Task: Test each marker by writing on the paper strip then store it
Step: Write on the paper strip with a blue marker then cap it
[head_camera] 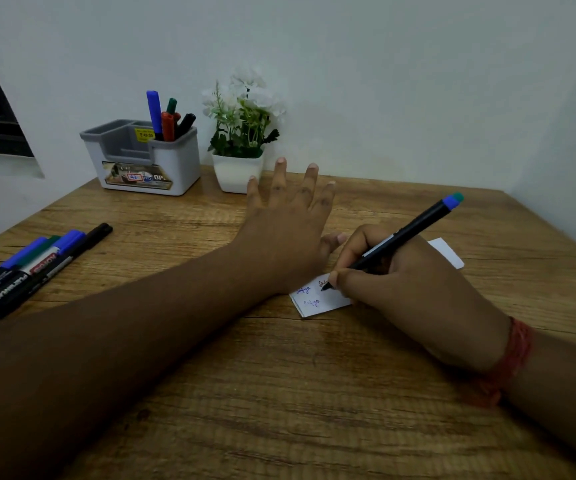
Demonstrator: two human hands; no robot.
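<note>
The right hand (393,271) pinches the marker (397,237), tip on the paper strip (314,301); the left hand (290,223), fingers spread flat, is nearer the holder (175,168), upper left of the frame
</note>
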